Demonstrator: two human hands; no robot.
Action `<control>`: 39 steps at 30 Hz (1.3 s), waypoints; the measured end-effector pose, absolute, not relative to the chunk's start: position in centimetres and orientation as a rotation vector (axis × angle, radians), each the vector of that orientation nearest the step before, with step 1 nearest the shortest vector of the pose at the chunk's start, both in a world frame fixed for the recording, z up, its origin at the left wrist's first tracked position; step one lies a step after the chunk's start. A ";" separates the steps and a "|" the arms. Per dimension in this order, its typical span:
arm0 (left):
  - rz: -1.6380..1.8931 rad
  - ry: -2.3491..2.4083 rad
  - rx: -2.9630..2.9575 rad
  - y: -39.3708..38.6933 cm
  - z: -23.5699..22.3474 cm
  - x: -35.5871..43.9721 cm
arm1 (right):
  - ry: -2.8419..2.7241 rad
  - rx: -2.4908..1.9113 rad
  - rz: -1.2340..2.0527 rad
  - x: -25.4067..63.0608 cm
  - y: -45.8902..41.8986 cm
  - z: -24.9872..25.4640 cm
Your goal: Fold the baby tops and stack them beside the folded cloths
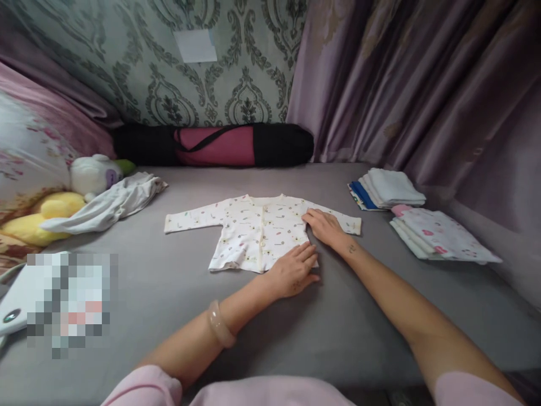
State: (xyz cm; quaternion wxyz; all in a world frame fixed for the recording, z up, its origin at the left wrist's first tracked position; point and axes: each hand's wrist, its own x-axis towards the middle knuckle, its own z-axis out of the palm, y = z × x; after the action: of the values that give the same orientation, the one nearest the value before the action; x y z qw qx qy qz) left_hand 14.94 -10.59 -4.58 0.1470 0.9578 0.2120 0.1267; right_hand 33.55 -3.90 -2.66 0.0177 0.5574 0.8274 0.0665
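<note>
One grey sheet [169, 304] spans the surface. At 11 o'clock from the middle lies one black-and-maroon bag [220, 145]; in the middle, one printed baby shirt [243, 234] is spread flat, its two sleeves toward 9 and 3 o'clock. Two folded stacks lie to its right: a white-topped stack [395, 186] between 2 and 3 o'clock, a heart-printed stack [456, 231] at 3. Of two hands, the left hand [293, 270] rests palm down on the lower corner at 4 o'clock, fingers spread, gripping nothing; the right hand [323, 225] points toward 10 o'clock, fingers lightly bent over the side seam, any pinch impossible to tell. One bracelet [220, 324] circles the left forearm.
</note>
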 end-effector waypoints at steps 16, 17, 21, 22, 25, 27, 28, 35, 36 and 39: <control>0.281 0.613 2.703 -11.9 -4.8 14.8 | 2.682 1.783 0.157 30.2 -4.6 -2.8; 0.277 0.583 2.709 -12.1 -4.3 14.5 | 2.683 1.766 0.114 30.0 -4.7 -3.1; 0.358 0.546 2.686 -12.7 -2.2 11.1 | 2.692 1.759 0.028 29.4 -4.7 -3.6; 0.402 0.599 2.658 -12.7 -1.9 9.8 | 2.731 1.773 0.001 28.9 -4.8 -3.4; 0.539 0.952 2.541 -12.2 -1.8 5.4 | 2.902 1.734 -0.260 26.7 -6.1 -2.2; 0.595 1.173 2.479 -11.6 -2.1 2.8 | 2.959 1.612 -0.557 25.0 -7.4 -1.4; 0.591 1.220 2.476 -11.4 -2.3 1.7 | 2.950 1.552 -0.688 24.3 -8.1 -1.1; 0.458 1.088 2.551 -10.9 -2.5 0.5 | 2.873 1.454 -1.110 23.6 -9.5 -1.9; 0.455 1.081 2.560 -11.0 -2.5 0.9 | 2.857 1.486 -1.215 23.9 -9.3 -2.1; 0.440 1.072 2.582 -11.0 -2.6 2.1 | 2.716 1.640 -1.617 24.4 -8.7 -2.8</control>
State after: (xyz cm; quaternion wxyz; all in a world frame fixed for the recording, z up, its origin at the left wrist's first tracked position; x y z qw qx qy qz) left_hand 2.06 -11.01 -2.62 0.1550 0.9013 0.3742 0.1537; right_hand 24.44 -8.66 -2.81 -0.2083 0.4504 0.7459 -0.4442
